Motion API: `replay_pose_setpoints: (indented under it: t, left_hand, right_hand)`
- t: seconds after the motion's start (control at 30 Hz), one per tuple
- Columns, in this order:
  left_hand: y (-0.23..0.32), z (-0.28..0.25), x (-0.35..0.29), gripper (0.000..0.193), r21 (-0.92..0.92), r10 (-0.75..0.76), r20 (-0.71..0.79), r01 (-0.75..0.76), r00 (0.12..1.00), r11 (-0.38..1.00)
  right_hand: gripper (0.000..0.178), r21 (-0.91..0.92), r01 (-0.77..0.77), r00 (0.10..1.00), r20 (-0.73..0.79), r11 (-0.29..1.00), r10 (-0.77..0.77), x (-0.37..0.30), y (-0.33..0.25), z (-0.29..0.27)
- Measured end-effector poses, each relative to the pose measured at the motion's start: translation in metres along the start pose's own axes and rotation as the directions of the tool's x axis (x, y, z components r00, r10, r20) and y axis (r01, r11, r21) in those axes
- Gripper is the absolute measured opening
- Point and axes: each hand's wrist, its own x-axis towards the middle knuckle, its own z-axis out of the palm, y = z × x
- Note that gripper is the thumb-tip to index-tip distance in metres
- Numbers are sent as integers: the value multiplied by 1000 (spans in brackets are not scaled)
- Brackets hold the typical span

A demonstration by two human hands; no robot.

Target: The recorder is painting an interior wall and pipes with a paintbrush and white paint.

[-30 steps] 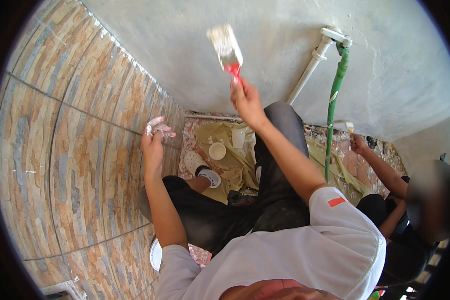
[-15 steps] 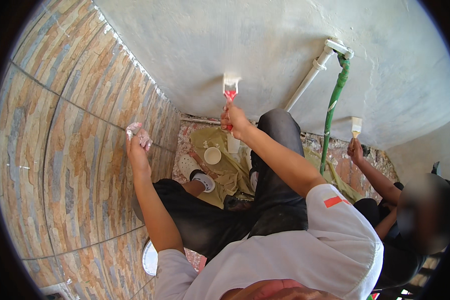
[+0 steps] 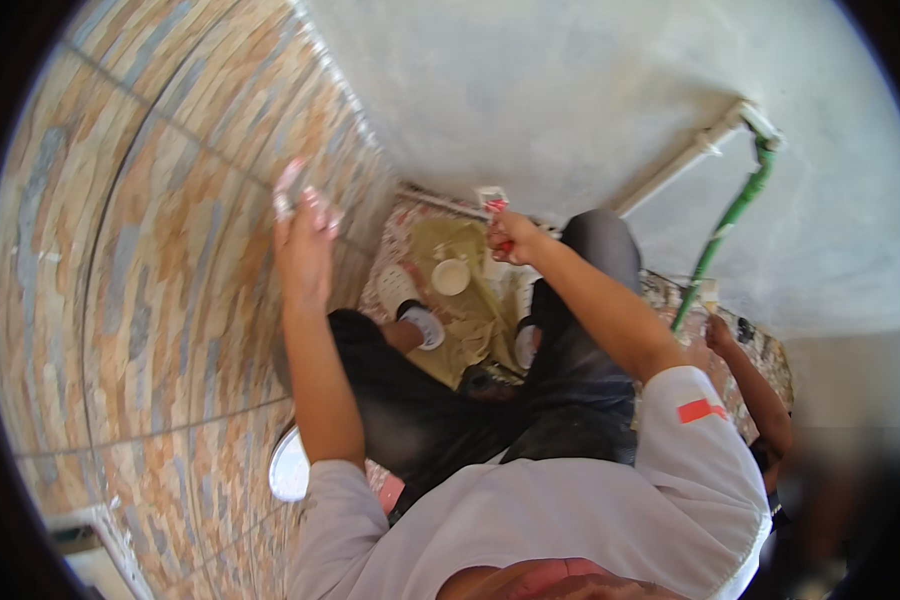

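Note:
My right hand (image 3: 513, 238) is closed round the red handle of a paintbrush (image 3: 492, 198), its pale bristles pointing up at the foot of the grey-white wall (image 3: 530, 90). Contact between bristles and wall cannot be made out. Near the stone-patterned tile wall (image 3: 170, 290), my left hand (image 3: 306, 235) is raised with its fingers apart and nothing in them. White smears cover its fingertips, which are blurred. Below both hands, a round white tub (image 3: 450, 277) with pale contents stands on a yellowish sheet (image 3: 440, 238) between my feet.
A white pipe (image 3: 670, 165) and a green pipe (image 3: 728, 222) run along the wall on the right. Beyond them a co-worker's hand (image 3: 718, 335) holds a brush (image 3: 709, 290). A white round lid-like object (image 3: 289, 466) lies by my left knee.
The whole view has shifted. My right hand has brought the paintbrush lower, toward the base of the wall. My left hand has risen, its fingers less curled. The co-worker's brush is lower too.

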Motion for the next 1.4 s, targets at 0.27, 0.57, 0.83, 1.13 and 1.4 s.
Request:
replay_pose_setpoints:
  t: [0.27,0.57,0.83,1.13,1.4]
  left_hand:
    - [-3,6,-3,41,200,47,108,-68,993,977]
    - [-7,18,-6,58,-372,-166,225,242,960,896]
    - [-10,24,-9,65,-328,-170,265,255,949,910]
    - [-16,23,-11,68,-314,-188,288,278,939,908]
    - [-14,26,-14,70,-255,-170,305,253,937,933]
  right_hand:
    - [39,-670,340,907,48,660,-419,-25,-6,54]
    - [29,-533,281,943,-2,798,-333,-33,-4,77]
    - [25,-547,294,943,36,783,-330,-42,-5,83]
    - [23,-557,308,939,47,771,-341,-35,-3,78]
    - [23,-571,294,941,31,767,-338,-32,-2,76]
